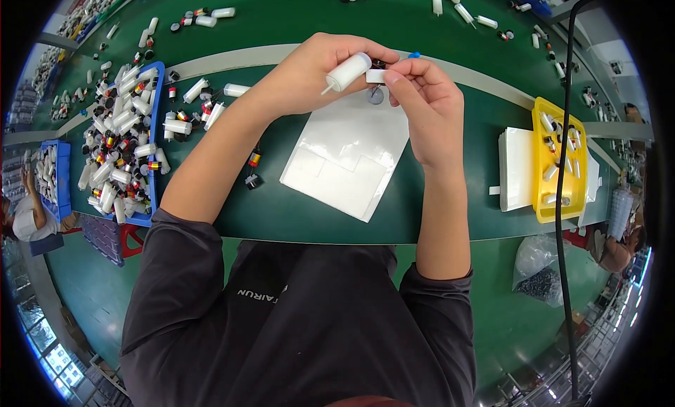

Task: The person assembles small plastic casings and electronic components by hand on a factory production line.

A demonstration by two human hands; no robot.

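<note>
Mid-assembly: left hand (pixel 309 73) gripping white plastic cylinder (pixel 348 71), right hand (pixel 422 90) pinching small white cap (pixel 375 75); next, aligning both ends squarely.

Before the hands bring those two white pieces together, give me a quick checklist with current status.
1. Left hand has a firm hold on the white cylinder: ok, fingers wrap around it.
2. Right hand holds the small white piece: ok, pinched at the fingertips.
3. The two pieces line up: cannot tell, the joint is partly hidden by fingers.
4. White sheet lies below the hands to catch a drop: ok.
5. Blue tray of parts within the left hand's reach: ok.
6. Yellow tray has room left: ok, only a few parts inside.
</note>
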